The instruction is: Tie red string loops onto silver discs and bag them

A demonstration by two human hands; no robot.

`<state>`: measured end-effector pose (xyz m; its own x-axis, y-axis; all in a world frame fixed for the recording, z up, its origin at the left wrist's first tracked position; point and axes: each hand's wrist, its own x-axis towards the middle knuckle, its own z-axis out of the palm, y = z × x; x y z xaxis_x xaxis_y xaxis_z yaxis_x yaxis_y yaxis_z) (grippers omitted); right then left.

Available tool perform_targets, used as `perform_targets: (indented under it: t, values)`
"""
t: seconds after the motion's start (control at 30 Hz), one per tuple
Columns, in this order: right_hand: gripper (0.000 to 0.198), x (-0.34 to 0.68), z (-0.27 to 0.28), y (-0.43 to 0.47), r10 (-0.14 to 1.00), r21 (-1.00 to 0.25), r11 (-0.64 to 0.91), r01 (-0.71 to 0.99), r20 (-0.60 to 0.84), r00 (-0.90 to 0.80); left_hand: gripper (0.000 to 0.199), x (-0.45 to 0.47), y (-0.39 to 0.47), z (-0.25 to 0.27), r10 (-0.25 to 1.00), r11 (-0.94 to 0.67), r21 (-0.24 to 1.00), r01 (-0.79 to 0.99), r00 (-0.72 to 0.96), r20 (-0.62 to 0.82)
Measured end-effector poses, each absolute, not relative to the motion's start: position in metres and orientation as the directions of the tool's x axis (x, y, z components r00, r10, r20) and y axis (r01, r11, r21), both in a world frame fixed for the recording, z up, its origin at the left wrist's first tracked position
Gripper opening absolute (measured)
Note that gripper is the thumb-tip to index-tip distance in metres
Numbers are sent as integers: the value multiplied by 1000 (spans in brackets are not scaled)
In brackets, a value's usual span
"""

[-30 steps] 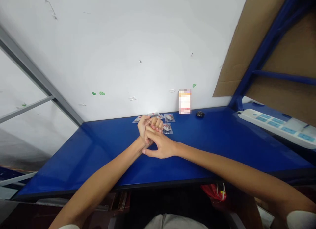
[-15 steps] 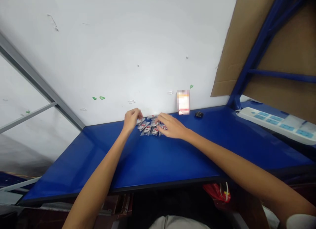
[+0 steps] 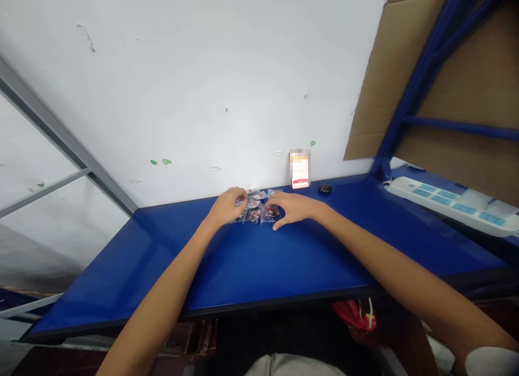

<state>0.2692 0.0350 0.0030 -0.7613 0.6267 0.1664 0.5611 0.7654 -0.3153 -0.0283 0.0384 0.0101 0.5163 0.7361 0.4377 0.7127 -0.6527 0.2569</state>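
Note:
Several small clear plastic packets (image 3: 254,216) lie in a close cluster on the blue table, near the wall. Inside them are round, badge-like pieces marked in red, white and dark; I cannot make out their exact kind. My left hand (image 3: 229,207) rests at the cluster's left edge, its fingers bent, with a small gap between thumb and forefinger. It touches the packets there and partly hides them. On the right, my right hand (image 3: 298,206) arches over a packet with a dark round piece (image 3: 272,212), thumb and fingers apart.
A phone-like lit screen (image 3: 300,169) leans on the white wall behind the blue table (image 3: 259,268). Beside it lies a small black object (image 3: 325,188). A white power strip (image 3: 450,203) sits at the right, by a blue frame (image 3: 417,95) with cardboard. A red bag (image 3: 357,314) hangs below.
My left hand has shifted right and toward me, against the packets. My right hand has moved slightly right and its fingers have spread. The packets sit closer together, in neater rows.

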Motion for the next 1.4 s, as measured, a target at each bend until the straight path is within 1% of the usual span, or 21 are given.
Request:
perform_targets:
  t: [0.03, 0.1, 0.17, 0.3, 0.37, 0.43, 0.5, 0.57, 0.6, 0.67, 0.73, 0.77, 0.83, 0.9, 0.97, 1.03, 1.07, 1.2, 1.27, 1.33, 1.4]
  values:
    - [63, 268, 2, 34, 627, -308, 766, 563, 170, -760, 17, -21, 32, 11, 707, -689, 236, 685, 564, 427]
    - [43, 266, 0, 35, 630, -280, 770, 574, 186, -754, 17, -9, 21, 12, 664, -737, 208, 643, 633, 398]
    - [32, 265, -1, 36, 630, -244, 774, 585, 197, -751, 16, -2, 14, 12, 649, -756, 201, 623, 672, 356]
    - [27, 266, -2, 37, 629, -205, 777, 595, 232, -742, 13, 0, 13, 9, 632, -775, 222, 592, 733, 254]
    - [28, 264, -5, 38, 645, -242, 765, 598, 275, -713, 10, -3, 18, 6, 618, -785, 220, 579, 756, 216]
    - [28, 261, -8, 41, 691, -363, 722, 588, 342, -637, 9, -8, 25, 3, 616, -787, 205, 583, 762, 199]
    - [27, 256, -13, 45, 775, -588, 622, 516, 371, -512, 10, -12, 30, 1, 632, -775, 184, 604, 748, 202]
    - [25, 250, -17, 48, 871, -833, 427, 352, 274, -408, 11, -15, 33, 0, 660, -751, 165, 639, 720, 216]
    - [24, 247, -19, 48, 901, -913, 315, 261, 202, -384, 12, -16, 34, 1, 675, -737, 158, 657, 703, 224]
    - [21, 241, -21, 47, 913, -985, 138, 100, 88, -399, 11, -15, 32, 3, 701, -710, 165, 684, 667, 251]
    - [22, 238, -21, 43, 897, -998, 61, 7, 51, -440, 8, -11, 29, 6, 729, -681, 236, 693, 614, 301]
    - [24, 237, -21, 41, 888, -999, 43, -16, 46, -457, 8, -9, 28, 8, 755, -654, 309, 691, 566, 331]
    - [28, 237, -19, 37, 883, -999, 28, -31, 39, -468, 12, -3, 24, 11, 835, -551, 530, 645, 414, 364]
    - [29, 238, -16, 36, 886, -999, 41, -27, 49, -462, 16, 4, 21, 13, 917, -393, 781, 485, 262, 299]
    - [29, 240, -12, 36, 886, -996, 84, -2, 75, -457, 17, 10, 18, 12, 959, -234, 939, 251, 219, 180]
    - [29, 242, -7, 37, 891, -990, 140, 35, 110, -440, 22, 16, 16, 8, 961, -132, 987, 89, 254, 105]
    - [30, 243, -4, 38, 897, -985, 167, 53, 129, -423, 25, 19, 15, 5, 960, -114, 992, 61, 262, 94]
    - [31, 249, 7, 39, 919, -955, 265, 136, 207, -336, 31, 25, 17, -9, 967, -144, 978, 148, 230, 107]
    - [30, 252, 13, 38, 919, -925, 316, 213, 243, -310, 32, 26, 18, -13, 974, -135, 980, 144, 199, 106]
    - [29, 255, 19, 35, 913, -883, 365, 296, 277, -300, 32, 25, 17, -12, 980, -87, 996, 26, 180, 81]
    - [31, 257, 23, 32, 897, -848, 408, 339, 304, -320, 31, 26, 12, -9, 973, 12, 987, -162, 231, 27]
